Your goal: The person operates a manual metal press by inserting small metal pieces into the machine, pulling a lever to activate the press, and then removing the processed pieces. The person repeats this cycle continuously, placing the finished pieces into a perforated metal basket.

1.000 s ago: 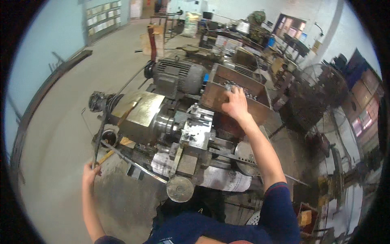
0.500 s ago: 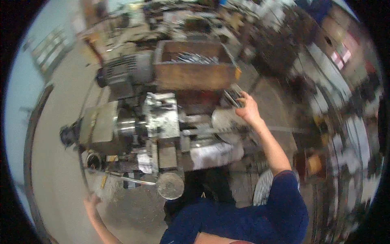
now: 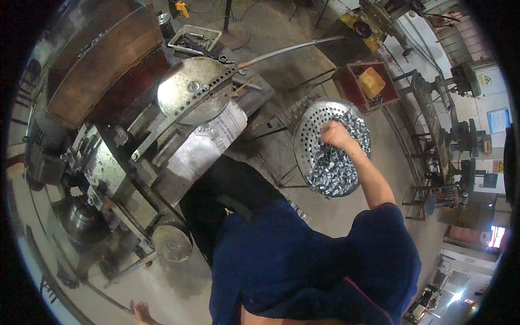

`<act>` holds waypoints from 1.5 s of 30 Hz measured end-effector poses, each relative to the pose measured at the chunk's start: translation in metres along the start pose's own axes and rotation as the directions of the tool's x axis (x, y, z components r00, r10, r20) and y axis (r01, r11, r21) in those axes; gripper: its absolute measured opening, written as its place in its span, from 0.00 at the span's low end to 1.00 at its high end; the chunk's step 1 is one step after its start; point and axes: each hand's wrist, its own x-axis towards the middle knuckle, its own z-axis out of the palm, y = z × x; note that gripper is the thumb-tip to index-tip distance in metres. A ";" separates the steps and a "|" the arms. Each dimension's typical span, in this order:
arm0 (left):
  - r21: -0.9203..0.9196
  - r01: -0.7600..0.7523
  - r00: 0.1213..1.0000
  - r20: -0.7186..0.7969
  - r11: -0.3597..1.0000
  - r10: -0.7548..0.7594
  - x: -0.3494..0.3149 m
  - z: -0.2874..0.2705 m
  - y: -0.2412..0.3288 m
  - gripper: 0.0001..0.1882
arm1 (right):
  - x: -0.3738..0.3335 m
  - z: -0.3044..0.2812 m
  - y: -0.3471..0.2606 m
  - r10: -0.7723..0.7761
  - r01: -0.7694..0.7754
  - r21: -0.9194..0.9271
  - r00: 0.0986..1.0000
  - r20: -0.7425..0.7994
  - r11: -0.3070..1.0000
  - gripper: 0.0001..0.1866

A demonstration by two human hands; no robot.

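Observation:
My right hand (image 3: 337,135) reaches down into a round perforated metal pan (image 3: 306,127), its fingers closed among small shiny metal parts (image 3: 331,172). What lies inside the fingers is hidden. The parts heap along the pan's right and near sides, and bare holes show at its left. Far from it, at the lower left edge, my left hand (image 3: 142,312) hangs beside the machine with its fingers loosely apart, touching nothing that I can see.
To the left stands an oily metalworking machine with a round plate (image 3: 181,89), a long perforated bar (image 3: 187,105) and a handwheel (image 3: 172,244). Behind are a big bin (image 3: 103,76) and a tool tray (image 3: 214,40). A red box (image 3: 349,81) with a yellow block stands beyond the pan.
The view has swung right, so the machine now sits at the left. My right hand has left the machine's right end and gone into the pan. My left hand appears lower.

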 end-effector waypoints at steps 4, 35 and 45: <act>0.059 0.010 0.997 -0.075 0.998 -0.006 -0.033 0.017 0.022 0.22 | -0.019 -0.011 -0.044 0.102 -0.045 -0.301 0.979 0.176 0.952 0.12; -0.223 0.279 0.951 0.200 0.934 -0.237 0.013 -0.036 -0.016 0.35 | -0.018 0.040 -0.013 -0.053 0.088 -0.239 0.987 0.149 0.967 0.15; -0.159 -0.017 0.966 0.250 0.987 0.057 0.053 -0.047 -0.045 0.26 | -0.001 0.052 -0.015 0.036 0.000 -0.322 0.994 0.106 0.947 0.13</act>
